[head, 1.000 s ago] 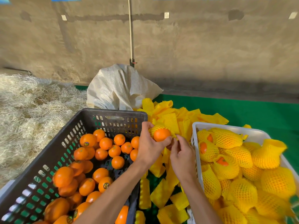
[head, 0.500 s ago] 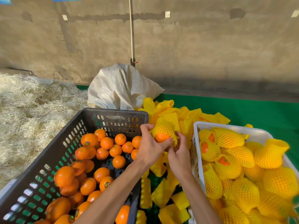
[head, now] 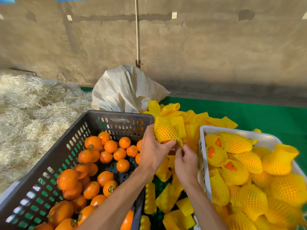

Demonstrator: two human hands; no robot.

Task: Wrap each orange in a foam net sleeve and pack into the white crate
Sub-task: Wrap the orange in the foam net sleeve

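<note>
Orange: one orange (head: 164, 132) is sitting almost fully inside a yellow foam net sleeve (head: 167, 130), held up between the dark crate and the white crate, with only a sliver of peel showing at the near end.
Left hand: the left hand (head: 153, 150) is cupping the netted orange from the dark-crate side, fingers curling round it, probably to steady the fruit while the net is being drawn on.
Right hand: the right hand (head: 186, 161) is working just below the orange, nearer the white crate, its fingers pinching the sleeve's loose lower edge, seemingly to tug it over the bare end.
White crate: the white crate (head: 201, 163) is lying just right of the hands, already holding many netted oranges, so the drop looks short.
Dark crate: the dark crate (head: 116, 117) is lying left of the white crate, holding bare oranges, some bearing small round stickers too small to read.
Spare sleeves: loose yellow sleeves (head: 167, 196) are lying between the two crates and behind the white crate, within easy reach.
Writing: nothing legible is showing anywhere.
</note>
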